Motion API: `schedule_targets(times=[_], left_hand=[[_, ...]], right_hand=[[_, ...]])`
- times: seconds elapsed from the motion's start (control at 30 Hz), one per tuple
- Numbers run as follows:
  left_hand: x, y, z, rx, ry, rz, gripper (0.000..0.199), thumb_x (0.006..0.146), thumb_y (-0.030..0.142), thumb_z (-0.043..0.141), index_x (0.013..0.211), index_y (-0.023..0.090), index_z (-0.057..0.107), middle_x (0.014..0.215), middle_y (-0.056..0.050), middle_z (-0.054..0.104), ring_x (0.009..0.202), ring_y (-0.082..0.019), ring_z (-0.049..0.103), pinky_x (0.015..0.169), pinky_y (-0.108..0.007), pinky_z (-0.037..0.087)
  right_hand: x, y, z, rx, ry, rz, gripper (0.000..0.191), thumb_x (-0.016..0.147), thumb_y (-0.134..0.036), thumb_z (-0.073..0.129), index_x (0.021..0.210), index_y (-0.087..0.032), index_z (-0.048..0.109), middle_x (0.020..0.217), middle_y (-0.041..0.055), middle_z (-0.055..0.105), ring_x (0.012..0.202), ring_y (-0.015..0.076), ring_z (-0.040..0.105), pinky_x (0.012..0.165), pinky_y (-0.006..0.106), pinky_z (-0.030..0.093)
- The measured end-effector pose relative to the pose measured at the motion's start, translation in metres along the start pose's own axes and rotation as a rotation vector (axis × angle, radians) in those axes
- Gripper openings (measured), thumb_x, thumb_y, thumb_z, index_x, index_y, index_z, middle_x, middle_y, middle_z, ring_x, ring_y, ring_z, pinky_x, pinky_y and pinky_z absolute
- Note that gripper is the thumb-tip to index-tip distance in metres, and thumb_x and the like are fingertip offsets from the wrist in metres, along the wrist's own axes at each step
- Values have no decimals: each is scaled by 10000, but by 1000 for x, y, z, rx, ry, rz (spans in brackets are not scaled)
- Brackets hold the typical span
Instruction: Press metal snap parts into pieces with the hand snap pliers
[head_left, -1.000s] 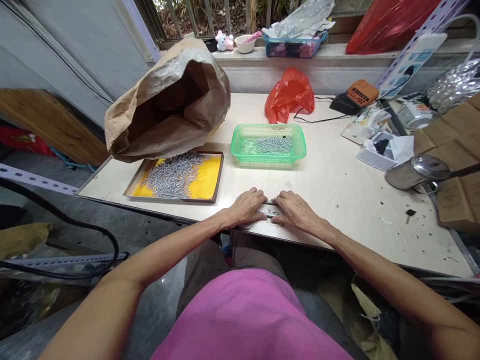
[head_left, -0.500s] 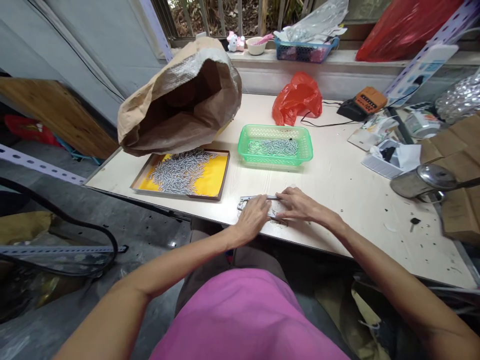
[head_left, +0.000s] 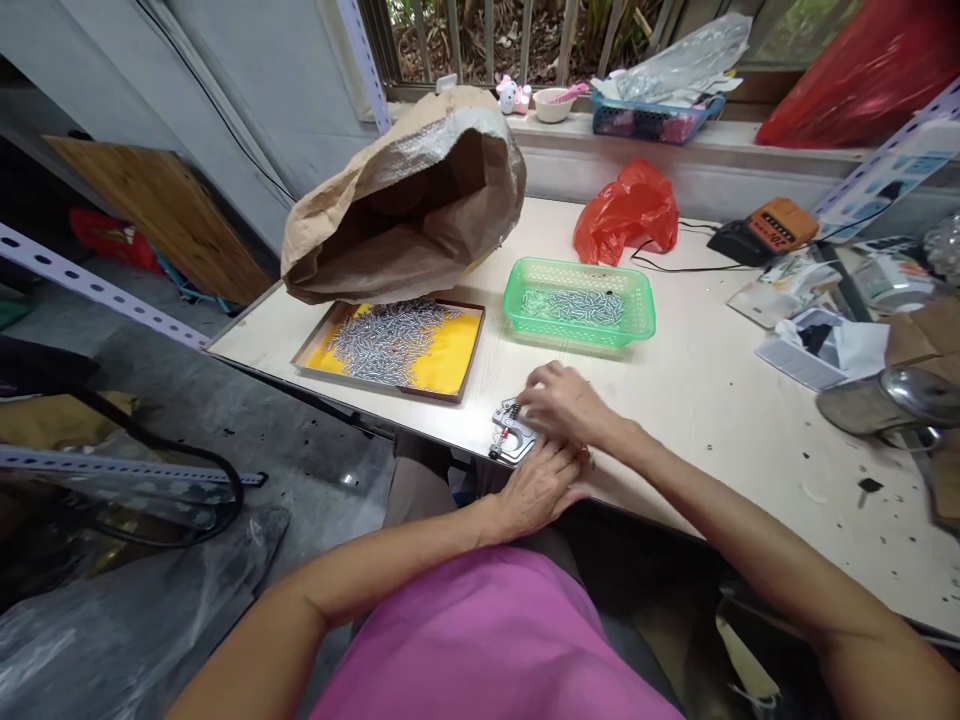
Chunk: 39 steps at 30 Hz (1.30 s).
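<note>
A flat metal fixture (head_left: pixel 511 437) lies at the table's front edge. It has a ring-shaped opening, a spring and a small red part. My left hand (head_left: pixel 544 487) is closed over its right end, fingers together, covering that part. Above it, my right hand (head_left: pixel 568 402) reaches across with bent fingers near the far side of the fixture. Motion smears those fingertips, so whether they hold anything is unclear. Beyond my hands, a green plastic basket (head_left: pixel 579 334) contains small metal pins (head_left: pixel 589 307). On the left, a shallow tray (head_left: pixel 474 356) with a yellow bottom bears a heap of similar pins (head_left: pixel 386 345).
A large paper sack (head_left: pixel 405 275) lies with its mouth over the tray's back edge. Behind the basket are a red plastic bag (head_left: pixel 628 212) and an orange-black battery charger (head_left: pixel 766 232). To the right stand a metal mug (head_left: pixel 885 400) and a small white box (head_left: pixel 799 350).
My left hand has shifted right along the fixture, uncovering its left end. My right hand has moved left and now crosses above the left one. The view has turned slightly left.
</note>
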<state>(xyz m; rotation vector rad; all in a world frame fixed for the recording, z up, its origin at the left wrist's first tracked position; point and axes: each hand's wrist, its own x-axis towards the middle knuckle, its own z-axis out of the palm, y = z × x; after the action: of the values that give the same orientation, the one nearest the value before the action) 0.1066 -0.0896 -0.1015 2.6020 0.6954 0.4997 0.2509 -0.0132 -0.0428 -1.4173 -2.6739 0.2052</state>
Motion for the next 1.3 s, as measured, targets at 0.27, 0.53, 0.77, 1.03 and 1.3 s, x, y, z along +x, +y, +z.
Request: schedule_targets(times=[0.27,0.53,0.77,1.03,1.3], left_hand=[[-23,1,6,29,-38,69,404,896,476,550,1098,133,625,1030,-112,672,947,-238,627,817,-338,502],[-41,-72,-99,380,211,-143,234,957,212,439,920,172,667,801,-58,637,786,-177,523,743,-315,441],[-25,-177,-165,511,18,-539,224,890,168,491,789,174,691,844,-101,608,920,-232,473,694,-315,417],[-17,-190,-167,397,-27,-521,212,878,123,477,745,132,642,853,-102,594,967,-224,475,838,-329,409],[-10,-81,-120,-435,-8,-747,193,816,299,588,837,138,693,685,-11,635,605,-112,536,575,-212,423]], right_hand=[[34,-57,28,-29,-75,-392,146,893,-213,555,839,-178,687,1042,96,654,1087,238,489,861,366,369],[43,-3,-41,230,610,9,207,933,-265,435,906,-201,630,893,83,662,901,214,587,842,361,443],[23,73,-56,13,523,311,341,924,-424,443,1067,-175,627,1045,150,592,895,282,598,766,434,486],[-67,-16,15,329,121,256,297,960,-373,396,1052,-228,637,992,87,614,831,208,644,732,343,520],[-94,-38,43,294,87,383,235,968,-251,386,1064,-216,597,981,73,578,834,192,618,694,309,492]])
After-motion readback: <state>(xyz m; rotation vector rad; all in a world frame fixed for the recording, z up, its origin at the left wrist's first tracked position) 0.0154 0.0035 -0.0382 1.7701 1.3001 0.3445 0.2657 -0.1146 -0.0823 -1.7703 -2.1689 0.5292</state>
